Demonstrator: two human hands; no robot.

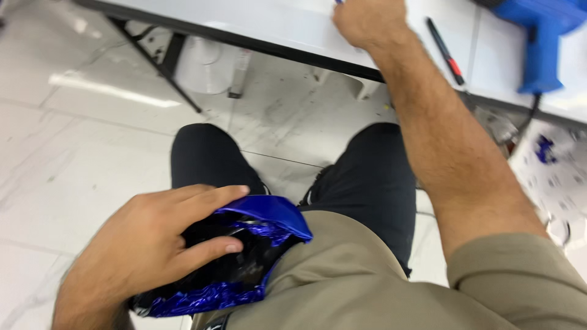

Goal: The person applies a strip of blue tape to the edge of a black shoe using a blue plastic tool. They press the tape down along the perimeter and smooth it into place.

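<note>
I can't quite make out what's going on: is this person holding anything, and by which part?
The left hand grips a crumpled shiny blue bag by its open top edge, on the lap. The right hand rests on the white table; any hold there cannot be told.

A crumpled foil bag (244, 256) sits at about seven o'clock in the view, low and left of centre, resting against the person's lap. Its outside is shiny blue and its open inside is dark, almost black, with glints of light on the creases. The left hand (153, 244) lies on it, fingers across the open mouth and thumb pressing the dark lining. At about three o'clock, near the right edge below the table (275, 30), lies a white wrapper (553, 174) with blue marks, blurred and partly cut off.
</note>
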